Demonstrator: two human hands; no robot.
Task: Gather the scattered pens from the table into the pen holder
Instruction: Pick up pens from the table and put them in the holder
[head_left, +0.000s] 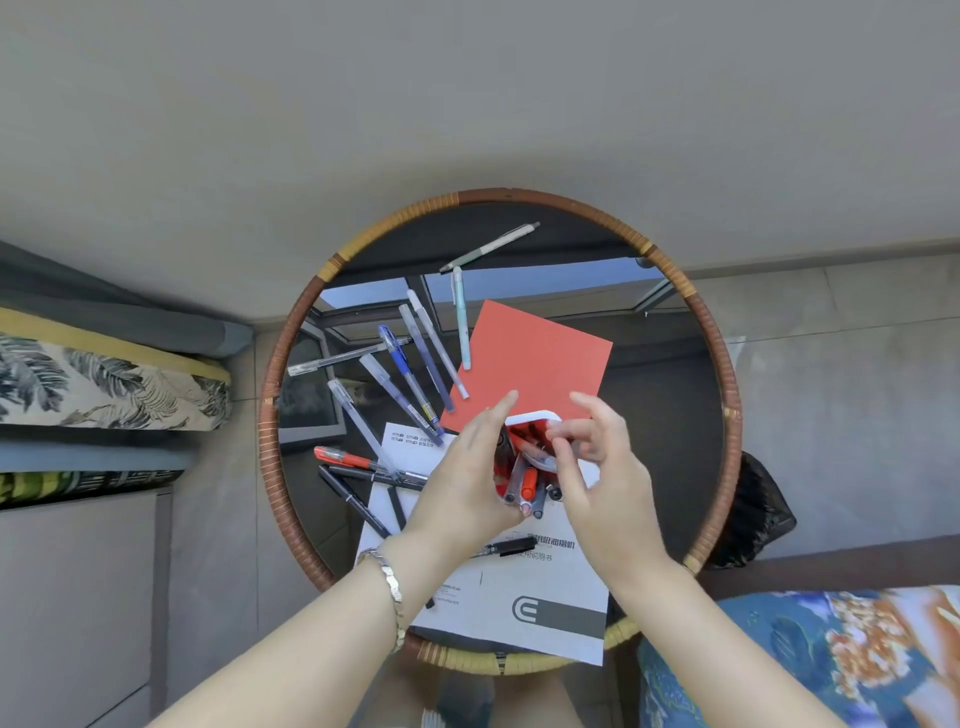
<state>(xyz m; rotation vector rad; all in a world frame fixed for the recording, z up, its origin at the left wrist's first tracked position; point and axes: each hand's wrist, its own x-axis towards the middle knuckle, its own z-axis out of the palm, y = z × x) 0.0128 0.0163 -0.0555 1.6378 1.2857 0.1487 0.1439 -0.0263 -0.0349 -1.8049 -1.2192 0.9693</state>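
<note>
Head view: one round glass-topped table (724, 415) with a wicker rim. On it, 2 paper items: one white printed sheet (524, 587) at the near edge, one red card (535, 358) further back. One pen holder (535, 418), white rim, red inside, sits mid-table between the two hands. Left hand (462, 483) cupped against the holder's left side, fingers extended, bracelet on wrist. Right hand (605, 483) over the holder's right rim, fingers (563, 431) pinched together at the opening; whether they clamp a pen, cannot tell. About 5 pens (527, 480) stand in the holder, one orange-capped. Loose pens: 8 pale or blue ones fanned out behind and left, incl. one blue pen (402, 364) and one green-grey pen (488, 248) farthest back; one red marker (345, 458); about 3 black pens (353, 501) left of the hands; one black marker (511, 546) on the sheet.
</note>
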